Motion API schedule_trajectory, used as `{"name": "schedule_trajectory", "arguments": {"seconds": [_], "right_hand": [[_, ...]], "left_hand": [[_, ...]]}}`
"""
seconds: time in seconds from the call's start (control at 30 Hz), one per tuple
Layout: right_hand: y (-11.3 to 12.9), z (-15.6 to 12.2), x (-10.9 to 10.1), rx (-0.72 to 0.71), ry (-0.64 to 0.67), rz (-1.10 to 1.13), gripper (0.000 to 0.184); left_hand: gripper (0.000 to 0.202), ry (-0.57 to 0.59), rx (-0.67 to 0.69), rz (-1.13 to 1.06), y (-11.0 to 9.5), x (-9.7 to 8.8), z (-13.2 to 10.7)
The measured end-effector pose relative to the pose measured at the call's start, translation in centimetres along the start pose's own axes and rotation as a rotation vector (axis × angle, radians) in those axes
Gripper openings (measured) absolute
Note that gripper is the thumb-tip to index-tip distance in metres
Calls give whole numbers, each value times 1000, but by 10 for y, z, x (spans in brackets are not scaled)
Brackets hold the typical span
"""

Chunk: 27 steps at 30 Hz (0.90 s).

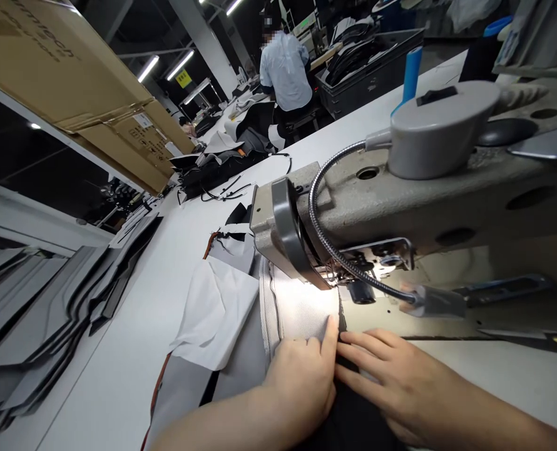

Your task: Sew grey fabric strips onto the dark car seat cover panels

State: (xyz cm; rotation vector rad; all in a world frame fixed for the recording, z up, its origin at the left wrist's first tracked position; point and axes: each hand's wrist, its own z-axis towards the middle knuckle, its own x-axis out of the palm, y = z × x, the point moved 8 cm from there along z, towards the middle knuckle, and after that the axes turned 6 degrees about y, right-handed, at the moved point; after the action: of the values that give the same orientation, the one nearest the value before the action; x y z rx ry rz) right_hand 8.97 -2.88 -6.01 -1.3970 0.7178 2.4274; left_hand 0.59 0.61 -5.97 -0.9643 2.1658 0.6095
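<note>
My left hand [301, 376] lies on a white textured fabric piece [301, 307], its fingers together and pressing the cloth flat just in front of the needle area. My right hand [386, 369] rests beside it with fingers stretched out flat on dark fabric [353, 419], fingertips touching the seam line. Both hands hold the layered cloth down under the head of a grey industrial sewing machine [429, 207]. A flexible gooseneck lamp [429, 300] lights the presser foot [353, 275].
Stacks of cut grey and black panels [48, 313] lie on the left. Cardboard boxes [72, 81] sit on a shelf above. More fabric pieces [222, 169] lie farther along the white table [132, 351]. A person in a light shirt [285, 69] works at the far end.
</note>
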Motion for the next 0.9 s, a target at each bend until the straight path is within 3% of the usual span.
{"name": "schedule_trajectory", "arguments": {"seconds": [0.07, 0.13, 0.27, 0.37, 0.43, 0.5, 0.63, 0.9], "right_hand": [[4, -3, -6, -55, 17, -9, 47], [11, -1, -14, -91, -49, -96, 39], [27, 18, -31, -78, -242, -196, 29], [25, 29, -37, 6, -258, -156, 20], [22, 25, -33, 28, -214, -173, 17], [22, 13, -26, -1, -199, -246, 21], [23, -11, -12, -54, -212, -366, 32], [5, -8, -16, -25, -205, -324, 31]], "left_hand": [[69, -5, 4, 47, -1, 9, -8], [69, 3, 54, -43, 5, 7, -15], [71, -25, 214, -513, 25, -33, -25], [72, -26, 316, -665, 22, -55, -27], [71, 28, 252, -563, 15, -44, -22], [70, 68, 128, -353, 10, -23, -17], [69, 17, 75, -103, -3, 5, -15], [66, -11, 92, -136, -3, -10, -4]]}}
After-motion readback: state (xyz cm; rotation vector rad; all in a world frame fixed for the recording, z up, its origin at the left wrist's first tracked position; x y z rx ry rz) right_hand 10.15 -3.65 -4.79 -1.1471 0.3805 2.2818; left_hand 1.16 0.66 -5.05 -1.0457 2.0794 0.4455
